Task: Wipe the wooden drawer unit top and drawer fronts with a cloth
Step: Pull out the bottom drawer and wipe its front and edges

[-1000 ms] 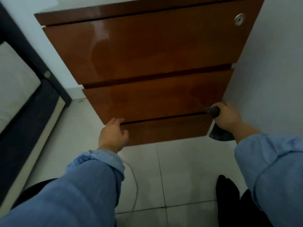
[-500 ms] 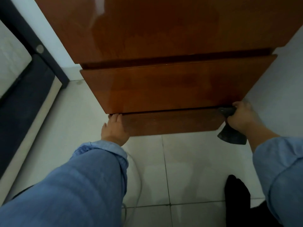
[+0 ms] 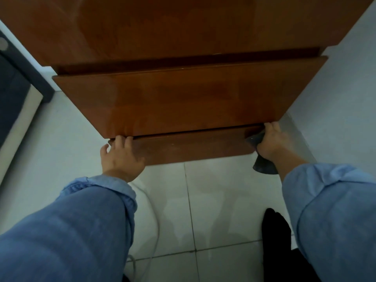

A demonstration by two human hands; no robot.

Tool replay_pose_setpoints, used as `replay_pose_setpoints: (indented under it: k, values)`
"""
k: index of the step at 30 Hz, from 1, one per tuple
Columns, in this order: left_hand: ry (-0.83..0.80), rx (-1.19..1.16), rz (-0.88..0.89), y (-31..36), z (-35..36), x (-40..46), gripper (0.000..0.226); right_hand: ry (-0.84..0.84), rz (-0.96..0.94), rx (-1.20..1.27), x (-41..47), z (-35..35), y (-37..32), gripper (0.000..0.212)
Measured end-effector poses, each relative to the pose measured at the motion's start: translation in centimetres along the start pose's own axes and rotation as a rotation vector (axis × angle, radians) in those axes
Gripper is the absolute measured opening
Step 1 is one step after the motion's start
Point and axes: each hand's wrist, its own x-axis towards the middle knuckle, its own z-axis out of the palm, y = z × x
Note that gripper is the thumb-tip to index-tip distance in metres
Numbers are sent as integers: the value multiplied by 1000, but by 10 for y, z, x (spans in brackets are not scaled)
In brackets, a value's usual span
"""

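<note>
Below, glossy wooden bottom drawer front; right hand clutches dark cloth.

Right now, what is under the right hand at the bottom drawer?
A dark cloth is pinched in the right hand against the bottom drawer front's right end; one corner hangs below the wrist. The cloth's middle and the wood beneath it are covered.
</note>
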Motion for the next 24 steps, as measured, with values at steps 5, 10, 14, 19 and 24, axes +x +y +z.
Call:
replay_pose_setpoints:
  k: [5,10,14,19,24]
  values:
    - [38,44,-15,6,-3,1,58,26,35,-108,1,-1,1,63]
    - [55,78,-17,4,-5,6,58,66,32,-126,7,-5,-1,44]
    - [48,86,-42,7,-7,7,58,66,47,-164,10,-9,-3,39]
    - [55,93,-70,12,-10,7,58,65,53,-204,11,-14,-2,41]
    - [62,136,-53,10,-13,4,54,36,47,-243,9,-19,-6,51]
